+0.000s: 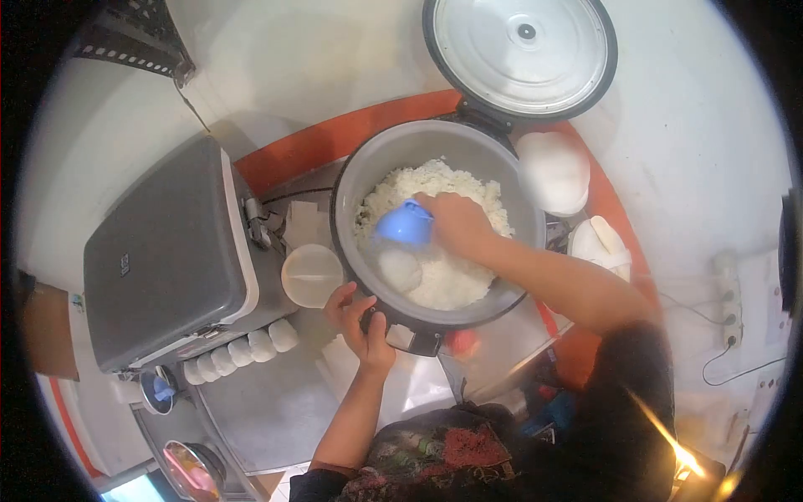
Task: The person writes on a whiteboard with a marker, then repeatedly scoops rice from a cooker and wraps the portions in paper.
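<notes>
A large rice cooker (351, 243) stands in front of me with cooked white rice (456, 284) inside. Over the rice, my right hand (458, 224) is closed on a small blue plastic cup (405, 224). Just below the cup, a smooth rounded white mound (400, 269) shows on the rice. At the cooker's near left edge is my left hand (364, 328), its fingers spread and slightly bent against the outside by the front latch. The cooker's lid (523, 54) is raised at the back.
Left of the cooker are a round translucent tub (313, 276) and a grey cooler box (159, 259). Several white wrapped bundles (242, 350) line its front. Two bowls sit lower left, one with a pink utensil (191, 467). White stacked items (554, 173) and a power strip (729, 293) are right.
</notes>
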Available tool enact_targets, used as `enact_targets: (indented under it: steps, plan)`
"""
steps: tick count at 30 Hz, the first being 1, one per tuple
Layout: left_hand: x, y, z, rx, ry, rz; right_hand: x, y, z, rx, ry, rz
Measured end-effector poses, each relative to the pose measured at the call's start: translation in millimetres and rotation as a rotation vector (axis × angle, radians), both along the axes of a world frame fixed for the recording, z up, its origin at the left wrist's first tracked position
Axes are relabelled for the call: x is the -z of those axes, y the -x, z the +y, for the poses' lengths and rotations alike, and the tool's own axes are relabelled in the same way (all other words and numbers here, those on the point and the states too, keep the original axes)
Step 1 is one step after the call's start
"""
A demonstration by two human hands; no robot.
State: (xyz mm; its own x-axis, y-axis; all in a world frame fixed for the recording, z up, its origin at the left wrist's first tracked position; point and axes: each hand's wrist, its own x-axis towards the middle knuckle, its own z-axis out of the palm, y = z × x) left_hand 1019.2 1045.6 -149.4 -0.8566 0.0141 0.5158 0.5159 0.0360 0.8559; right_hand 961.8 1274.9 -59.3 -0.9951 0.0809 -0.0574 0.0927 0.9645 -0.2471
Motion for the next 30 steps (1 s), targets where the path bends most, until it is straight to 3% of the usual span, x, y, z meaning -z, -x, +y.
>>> enact_targets:
  steps: [2,7,11,17,20,23,26,29,30]
  plan:
    - [0,1,2,0.010,-0.022,-0.001,15,4,7,0.103,0.017,-0.159]
    - [4,1,2,0.003,-0.025,0.014,49,-6,-6,-0.014,0.089,-0.366]
    - [8,1,3,-0.004,-0.050,0.037,39,-21,-14,-0.214,0.141,-0.459]
    - [8,2,6,-0.064,-0.031,0.036,29,-36,7,-0.167,0.334,-0.519]
    - [14,1,0,-0.038,0.015,0.043,8,-47,-1,-0.119,0.525,-0.335]
    - [12,0,3,-0.015,-0.034,0.014,-22,-37,-26,0.229,0.745,-0.491]
    - [6,-4,-2,-0.044,-0.002,0.010,5,-17,-13,0.371,1.246,-0.656]
    - [36,-24,-23,-0.081,-0.077,0.026,-7,-26,-5,0.388,1.416,-0.593]
    - [54,-35,-40,-0.055,0.053,-0.028,-18,-33,-3,0.398,1.453,-0.565]
